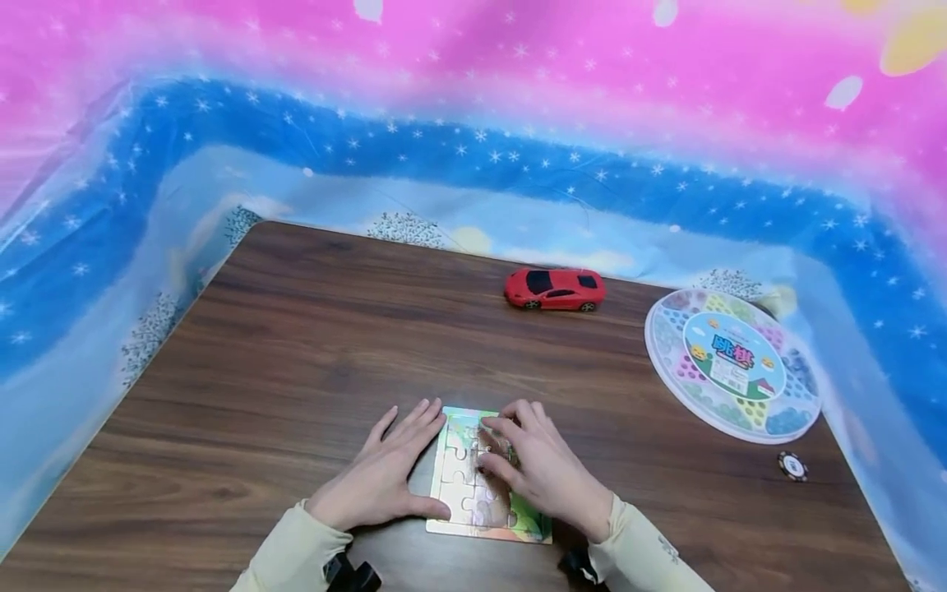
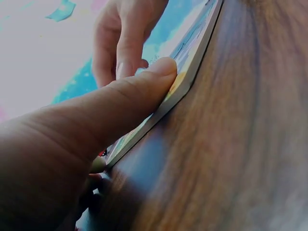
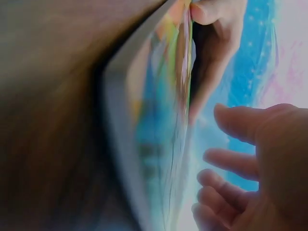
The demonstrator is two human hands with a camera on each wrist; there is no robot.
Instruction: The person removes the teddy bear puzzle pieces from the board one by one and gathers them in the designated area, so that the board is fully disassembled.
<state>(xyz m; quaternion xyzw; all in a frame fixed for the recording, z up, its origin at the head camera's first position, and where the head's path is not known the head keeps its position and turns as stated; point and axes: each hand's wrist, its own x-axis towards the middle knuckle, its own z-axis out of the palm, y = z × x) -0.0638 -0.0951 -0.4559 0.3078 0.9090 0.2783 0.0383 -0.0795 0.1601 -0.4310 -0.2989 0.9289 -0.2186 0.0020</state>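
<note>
A small jigsaw puzzle [image 1: 457, 485] with a shiny, colorful picture lies flat on the table, its pieces fitted together in a thin frame. My left hand [image 1: 381, 485] is spread along its left side, the straight thumb [image 2: 130, 98] pressing on the near-left corner of the frame and the fingertips at the far-left corner. Over the right half of the puzzle is my right hand [image 1: 551, 477], fingers loosely bent. In the right wrist view its thumb [image 3: 240, 122] and fingers stand apart with nothing between them, close to the puzzle surface.
A red toy car [image 1: 555, 289] stands near the table's back edge. At the right lies a round Chinese checkers set [image 1: 666, 370] with a clear lid, and a black-and-white chip [image 1: 792, 466] sits just in front of it. A patterned pink and blue cloth [image 1: 473, 156] surrounds the wooden table [image 1: 296, 345].
</note>
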